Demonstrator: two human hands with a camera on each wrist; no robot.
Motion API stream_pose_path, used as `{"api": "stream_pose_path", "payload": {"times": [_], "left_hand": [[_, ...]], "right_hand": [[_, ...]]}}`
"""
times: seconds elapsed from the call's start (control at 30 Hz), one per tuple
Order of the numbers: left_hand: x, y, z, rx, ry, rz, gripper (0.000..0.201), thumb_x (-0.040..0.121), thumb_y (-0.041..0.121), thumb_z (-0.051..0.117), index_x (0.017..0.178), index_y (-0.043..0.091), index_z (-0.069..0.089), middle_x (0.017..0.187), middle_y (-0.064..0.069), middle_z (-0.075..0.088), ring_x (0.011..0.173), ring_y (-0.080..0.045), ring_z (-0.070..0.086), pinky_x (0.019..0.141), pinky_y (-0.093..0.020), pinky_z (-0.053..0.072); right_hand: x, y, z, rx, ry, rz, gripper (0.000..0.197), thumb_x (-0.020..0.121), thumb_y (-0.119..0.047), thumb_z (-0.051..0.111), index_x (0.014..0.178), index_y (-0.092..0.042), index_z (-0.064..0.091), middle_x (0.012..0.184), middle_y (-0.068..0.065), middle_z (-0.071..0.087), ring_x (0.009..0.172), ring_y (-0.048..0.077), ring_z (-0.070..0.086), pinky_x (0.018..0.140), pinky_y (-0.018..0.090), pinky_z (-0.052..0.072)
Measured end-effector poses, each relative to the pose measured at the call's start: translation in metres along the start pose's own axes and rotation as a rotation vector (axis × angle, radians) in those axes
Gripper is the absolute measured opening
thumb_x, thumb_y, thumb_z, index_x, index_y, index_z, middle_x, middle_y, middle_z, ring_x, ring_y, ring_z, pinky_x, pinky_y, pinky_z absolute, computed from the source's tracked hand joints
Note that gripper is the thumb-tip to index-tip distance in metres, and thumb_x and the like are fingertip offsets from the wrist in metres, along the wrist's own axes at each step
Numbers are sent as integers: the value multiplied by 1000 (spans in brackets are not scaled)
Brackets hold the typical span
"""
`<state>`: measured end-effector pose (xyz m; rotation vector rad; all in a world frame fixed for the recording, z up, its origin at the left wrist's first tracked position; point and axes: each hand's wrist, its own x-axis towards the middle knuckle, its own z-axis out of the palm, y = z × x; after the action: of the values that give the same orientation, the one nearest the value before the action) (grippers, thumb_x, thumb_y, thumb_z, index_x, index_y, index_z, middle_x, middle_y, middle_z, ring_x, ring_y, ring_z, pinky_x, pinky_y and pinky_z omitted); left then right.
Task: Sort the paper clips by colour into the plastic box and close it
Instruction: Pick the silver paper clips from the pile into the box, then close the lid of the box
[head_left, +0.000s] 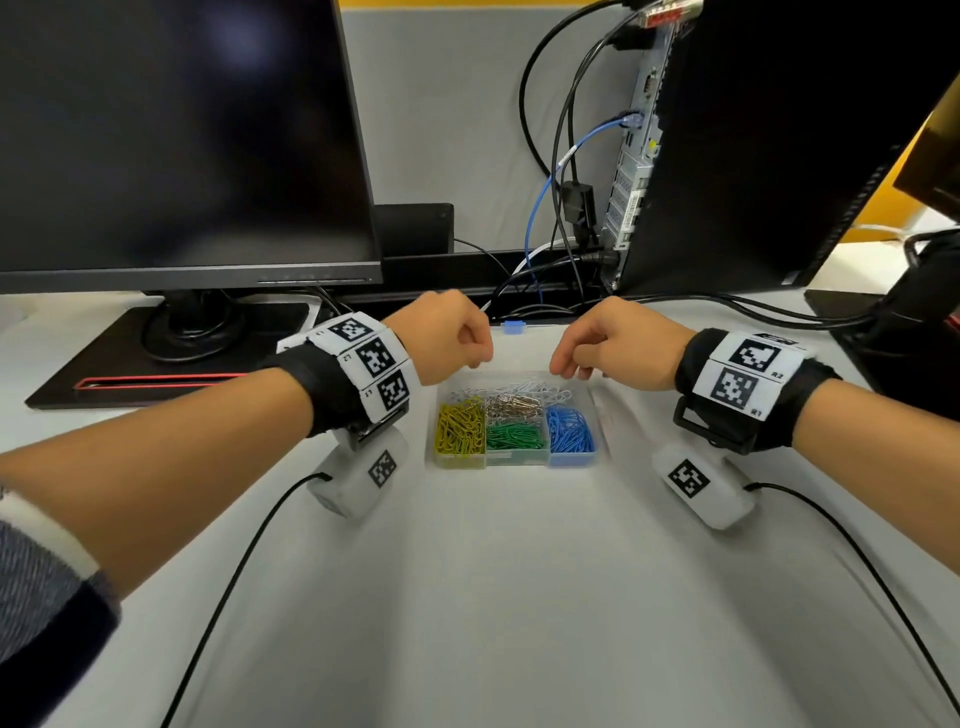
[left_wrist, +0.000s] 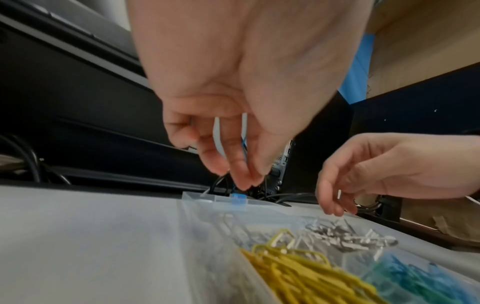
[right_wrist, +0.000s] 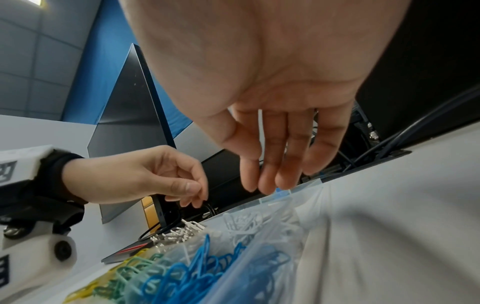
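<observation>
A clear plastic box (head_left: 515, 460) stands open on the table, with yellow clips (head_left: 460, 428), silver clips (head_left: 511, 405), green clips (head_left: 514, 437), blue clips (head_left: 569, 428) and white clips (head_left: 519, 388) in separate compartments. Its clear lid (head_left: 519, 356) lies flat behind it, with a blue latch (head_left: 513, 327) at the far edge. My left hand (head_left: 480, 353) hovers over the lid's left side with fingers hanging loosely and holding nothing. My right hand (head_left: 563, 366) hangs the same way over the right side. In the wrist views the left fingertips (left_wrist: 242, 183) and right fingertips (right_wrist: 267, 185) are just above the latch edge (right_wrist: 281, 192).
A dark monitor (head_left: 182, 130) on a black stand base (head_left: 156, 358) stands at the back left. A computer tower (head_left: 753, 145) with hanging cables (head_left: 561, 156) stands at the back right. Two thin black wrist cables (head_left: 234, 571) trail over the grey table (head_left: 493, 597).
</observation>
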<state>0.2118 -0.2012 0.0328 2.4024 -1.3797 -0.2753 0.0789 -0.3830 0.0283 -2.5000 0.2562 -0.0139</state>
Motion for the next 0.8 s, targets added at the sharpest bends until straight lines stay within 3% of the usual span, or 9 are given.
{"api": "stream_pose_path", "payload": {"times": [0.07,0.13,0.27,0.33,0.43,0.6,0.7,0.8], "left_hand": [[-2,-5,-6,35,47,-43,15,92,20,58,91,15,72,86,0,71,78,-12,63,75,-25,52],[-7,-9,-8,113,40,-100,16,93,24,55,94,16,69,94,-2,67,86,-21,62,81,-33,53],[-14,-14,-4,108,-49,-134,15,95,26,52,93,17,65,91,2,67,82,-15,66,77,-29,52],[-16,-14,-3,68,-79,-128,17,95,25,53,96,16,67,86,3,70,76,-10,68,79,-30,55],[-18,-14,-4,35,-87,-119,16,95,23,54,97,15,68,89,3,69,75,-9,69,78,-29,55],[-22,-12,-4,56,-100,-110,12,92,23,58,94,18,69,87,4,71,73,-5,65,79,-27,54],[-26,-11,-8,18,-94,-139,9,93,21,58,94,18,66,88,2,71,73,-8,65,70,-23,51],[-33,-10,-12,-31,-118,-203,8,92,22,61,96,16,63,92,-1,70,74,-12,69,66,-24,52]], "right_hand": [[-2,1,-1,-15,36,-7,30,91,-5,49,89,-16,77,84,-6,72,76,5,63,70,19,47],[-5,0,1,-50,-23,-21,33,91,-5,47,93,-18,77,90,-11,70,84,5,62,76,21,48],[-6,-2,7,-95,-138,-30,34,93,-5,46,100,-19,76,100,-8,70,93,10,61,83,23,48],[-5,-1,5,-65,-78,-30,36,92,-4,46,97,-21,77,96,-9,71,89,11,62,78,22,49],[-7,-1,2,-4,13,-41,40,90,1,44,94,-22,76,91,-7,68,83,6,59,66,10,42],[-13,-5,10,-40,-134,-35,40,92,0,44,102,-22,76,99,-12,68,90,0,58,68,7,40],[-14,-3,9,10,8,2,36,92,-1,46,99,-21,75,98,-10,67,88,3,58,71,14,42],[-15,1,5,-9,113,102,20,92,-8,52,99,-17,69,93,-3,62,79,11,55,70,21,44]]}}
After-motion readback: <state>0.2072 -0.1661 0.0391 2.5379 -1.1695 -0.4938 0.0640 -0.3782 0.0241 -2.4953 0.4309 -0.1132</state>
